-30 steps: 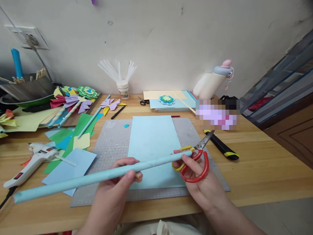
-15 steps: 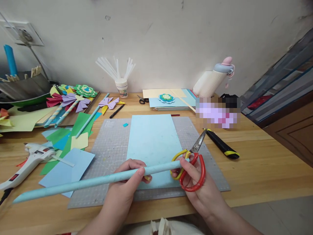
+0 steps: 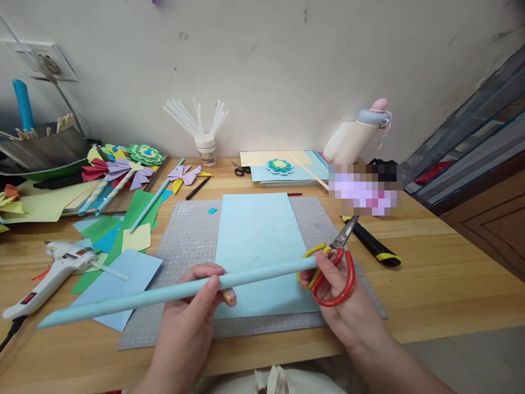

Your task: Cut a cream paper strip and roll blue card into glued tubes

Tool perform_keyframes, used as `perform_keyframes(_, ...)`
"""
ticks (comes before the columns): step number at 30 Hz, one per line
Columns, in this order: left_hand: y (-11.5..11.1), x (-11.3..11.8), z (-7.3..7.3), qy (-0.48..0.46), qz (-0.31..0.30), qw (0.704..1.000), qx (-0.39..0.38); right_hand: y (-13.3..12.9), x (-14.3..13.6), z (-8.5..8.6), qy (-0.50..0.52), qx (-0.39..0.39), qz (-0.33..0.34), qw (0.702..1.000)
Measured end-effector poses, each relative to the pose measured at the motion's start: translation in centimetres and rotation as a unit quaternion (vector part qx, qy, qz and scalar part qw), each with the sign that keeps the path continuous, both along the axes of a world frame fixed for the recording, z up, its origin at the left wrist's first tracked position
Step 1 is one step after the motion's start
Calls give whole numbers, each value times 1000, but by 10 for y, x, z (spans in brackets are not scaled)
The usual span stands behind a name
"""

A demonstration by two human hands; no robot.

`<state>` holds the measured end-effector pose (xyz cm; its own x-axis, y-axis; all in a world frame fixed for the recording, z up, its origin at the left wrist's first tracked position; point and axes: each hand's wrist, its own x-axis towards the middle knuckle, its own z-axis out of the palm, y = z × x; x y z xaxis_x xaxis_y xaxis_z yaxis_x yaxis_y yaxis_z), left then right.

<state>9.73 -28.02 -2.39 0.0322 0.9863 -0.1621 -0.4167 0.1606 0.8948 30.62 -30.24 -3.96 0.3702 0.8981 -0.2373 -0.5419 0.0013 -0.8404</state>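
Left hand (image 3: pixel 192 306) pinches paper tube (image 3: pixel 172 291) mid-length; right hand (image 3: pixel 340 295), at 3 o'clock, grips scissors (image 3: pixel 334 268). Tube probably light, crushable: hold gently.

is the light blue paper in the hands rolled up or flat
Rolled up: the light blue paper tube is one long thin cylinder, gripped by the left hand, its end touching the right hand with the scissors.

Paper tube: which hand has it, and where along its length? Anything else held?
Left hand grips the paper tube near its middle; right hand steadies its right end while holding the scissors by the handles.
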Motion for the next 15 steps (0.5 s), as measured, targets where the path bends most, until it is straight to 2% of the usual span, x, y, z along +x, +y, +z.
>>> perform_keyframes(3, 8, -4, 5, -28, 99, 994, -21, -4, 4, 3, -7, 27, 12, 1000)
perform_keyframes(5, 16, -4, 9, -52, 140, 988, -41, -12, 2, 4, -11, 29, 64, 998)
perform_keyframes(8, 26, -2, 14, -86, 148, 983, -59, -30, -8, 2, -17, 13, 221, 975)
perform_keyframes(11, 29, 1, 18, -103, 132, 984, -65, -42, -16, 2, -30, -22, 385, 922)
perform_keyframes(13, 27, 4, 20, -95, 134, 985, -54, -44, -18, 3, -49, -51, 441, 895)
perform_keyframes(15, 23, 7, 20, -77, 140, 987, -35, -43, -19, 4, -76, -79, 442, 890)
